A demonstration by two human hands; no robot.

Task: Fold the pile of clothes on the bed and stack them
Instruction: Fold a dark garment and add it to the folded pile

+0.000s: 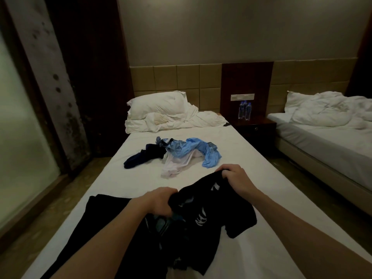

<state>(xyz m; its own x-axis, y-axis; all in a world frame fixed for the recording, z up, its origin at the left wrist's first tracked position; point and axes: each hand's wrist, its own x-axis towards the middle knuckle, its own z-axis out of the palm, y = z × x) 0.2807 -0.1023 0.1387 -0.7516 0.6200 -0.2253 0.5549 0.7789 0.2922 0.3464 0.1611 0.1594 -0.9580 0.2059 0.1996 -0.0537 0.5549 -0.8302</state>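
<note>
Both hands clamp a black printed garment (211, 206) over the bed (261, 178), near edge: left hand (159, 200), right hand (231, 178). Unfolded pile (177, 152) lies mid-bed; another dark piece (100, 214), possibly trousers, lies beside it.

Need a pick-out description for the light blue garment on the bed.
On the near bed, find the loose clothes pile mid-mattress, below the pillow. The light blue garment drapes its right side, above the white garment. It's the only bright blue piece; the navy garment lies left.
</note>
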